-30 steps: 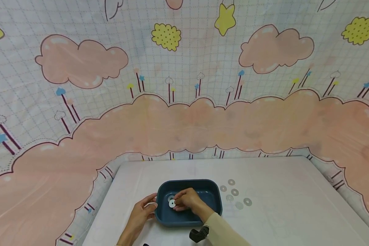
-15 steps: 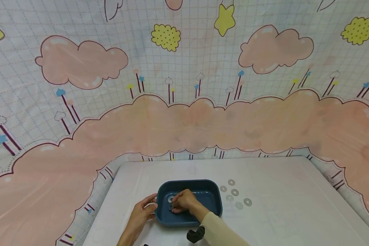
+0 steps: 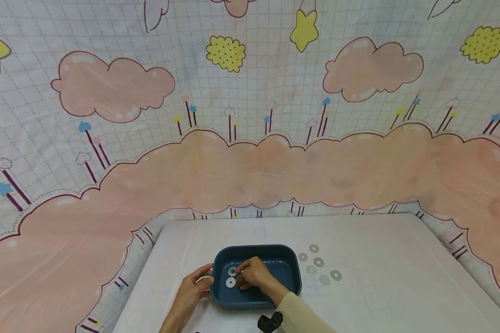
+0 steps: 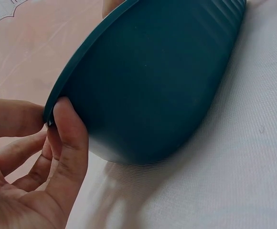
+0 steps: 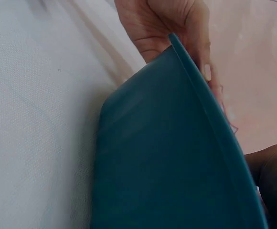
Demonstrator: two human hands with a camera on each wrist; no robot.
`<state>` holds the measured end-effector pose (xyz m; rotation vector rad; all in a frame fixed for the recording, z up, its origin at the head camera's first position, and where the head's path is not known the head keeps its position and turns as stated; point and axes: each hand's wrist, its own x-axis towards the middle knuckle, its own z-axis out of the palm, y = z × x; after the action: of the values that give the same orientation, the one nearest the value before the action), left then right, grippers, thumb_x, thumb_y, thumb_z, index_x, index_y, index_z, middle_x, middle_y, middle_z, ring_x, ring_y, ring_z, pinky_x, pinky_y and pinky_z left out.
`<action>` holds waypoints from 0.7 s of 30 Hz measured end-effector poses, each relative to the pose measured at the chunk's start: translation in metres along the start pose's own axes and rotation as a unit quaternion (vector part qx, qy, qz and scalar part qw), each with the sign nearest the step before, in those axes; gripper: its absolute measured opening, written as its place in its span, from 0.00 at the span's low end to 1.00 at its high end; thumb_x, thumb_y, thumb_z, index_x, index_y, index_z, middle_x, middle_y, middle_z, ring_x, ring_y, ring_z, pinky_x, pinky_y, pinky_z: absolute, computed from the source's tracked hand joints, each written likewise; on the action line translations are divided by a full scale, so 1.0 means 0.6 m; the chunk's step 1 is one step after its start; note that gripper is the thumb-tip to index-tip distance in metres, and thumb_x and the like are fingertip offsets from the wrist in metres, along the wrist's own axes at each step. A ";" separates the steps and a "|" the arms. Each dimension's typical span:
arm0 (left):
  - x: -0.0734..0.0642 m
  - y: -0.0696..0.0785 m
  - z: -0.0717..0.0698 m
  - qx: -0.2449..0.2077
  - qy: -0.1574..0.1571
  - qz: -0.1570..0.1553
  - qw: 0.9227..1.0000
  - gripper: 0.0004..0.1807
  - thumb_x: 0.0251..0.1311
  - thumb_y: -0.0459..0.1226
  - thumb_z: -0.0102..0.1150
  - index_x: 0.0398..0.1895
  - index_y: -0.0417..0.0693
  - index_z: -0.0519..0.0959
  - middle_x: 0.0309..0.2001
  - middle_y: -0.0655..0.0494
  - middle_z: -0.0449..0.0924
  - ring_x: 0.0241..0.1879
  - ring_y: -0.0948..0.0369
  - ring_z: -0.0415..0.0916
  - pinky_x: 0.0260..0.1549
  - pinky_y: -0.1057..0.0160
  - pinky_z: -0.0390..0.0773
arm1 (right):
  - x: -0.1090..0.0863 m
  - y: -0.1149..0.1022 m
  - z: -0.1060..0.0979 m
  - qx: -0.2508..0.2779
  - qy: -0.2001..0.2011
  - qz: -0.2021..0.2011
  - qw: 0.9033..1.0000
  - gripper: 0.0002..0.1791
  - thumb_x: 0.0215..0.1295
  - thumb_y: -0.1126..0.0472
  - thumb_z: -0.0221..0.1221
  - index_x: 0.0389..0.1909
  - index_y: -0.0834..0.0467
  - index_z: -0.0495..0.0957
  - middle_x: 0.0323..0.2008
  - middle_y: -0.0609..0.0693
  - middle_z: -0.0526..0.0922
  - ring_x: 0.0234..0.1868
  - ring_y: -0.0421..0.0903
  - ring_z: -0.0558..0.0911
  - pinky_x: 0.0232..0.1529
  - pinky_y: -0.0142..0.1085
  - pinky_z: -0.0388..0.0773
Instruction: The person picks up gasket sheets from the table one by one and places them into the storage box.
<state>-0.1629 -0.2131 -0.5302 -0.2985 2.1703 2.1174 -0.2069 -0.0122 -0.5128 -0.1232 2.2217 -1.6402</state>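
Observation:
A dark blue rectangular tray (image 3: 256, 305) stands on the white tabletop. At its left end my left hand (image 3: 193, 284) pinches the rim; the left wrist view shows the thumb (image 4: 71, 143) against the outer wall. My right hand (image 3: 254, 274) is inside the tray, fingers bent downward. Just left of its fingertips two round metal washers, one farther back (image 3: 232, 271) and one nearer (image 3: 231, 282), lie flat on the tray floor, one behind the other. No washer shows between the right fingers, though their undersides are hidden. In the right wrist view the tray wall (image 5: 162, 143) blocks most of that hand.
Several flat washers (image 3: 318, 262) lie loose on the table to the right of the tray. A black wrist device (image 3: 270, 321) sits by the right sleeve (image 3: 304, 314). Behind the table hangs a patterned cloth (image 3: 250, 171) with pink clouds.
My right hand lowered a washer to the tray floor and let go of it, drawing back slightly right. The left hand has stayed at the rim.

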 end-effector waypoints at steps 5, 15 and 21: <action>-0.001 -0.001 0.001 0.005 0.001 0.001 1.000 0.26 0.62 0.29 0.56 0.66 0.36 0.70 0.49 0.47 0.72 0.39 0.58 0.77 0.31 0.62 0.81 | -0.009 -0.004 -0.019 0.011 -0.006 -0.023 1.000 0.13 0.51 0.75 0.63 0.40 0.67 0.83 0.31 0.55 0.84 0.25 0.45 0.84 0.28 0.38 0.84; 0.002 -0.001 0.001 0.005 0.008 0.005 1.000 0.26 0.62 0.28 0.56 0.65 0.37 0.71 0.49 0.47 0.72 0.39 0.58 0.77 0.31 0.61 0.81 | -0.024 -0.012 -0.063 0.059 -0.013 -0.090 0.994 0.15 0.57 0.71 0.64 0.47 0.68 0.80 0.36 0.60 0.85 0.33 0.49 0.86 0.35 0.43 0.85; 0.002 -0.001 0.002 0.003 0.011 0.010 1.000 0.26 0.61 0.27 0.57 0.64 0.36 0.72 0.47 0.47 0.73 0.37 0.58 0.78 0.30 0.61 0.81 | -0.036 -0.019 -0.089 0.054 -0.001 -0.131 0.990 0.13 0.62 0.66 0.63 0.47 0.65 0.81 0.41 0.60 0.85 0.38 0.50 0.86 0.38 0.42 0.85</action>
<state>-0.1642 -0.2119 -0.5309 -0.3014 2.1991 2.1284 -0.2071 0.0388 -0.4835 -0.4031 2.1836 -1.8895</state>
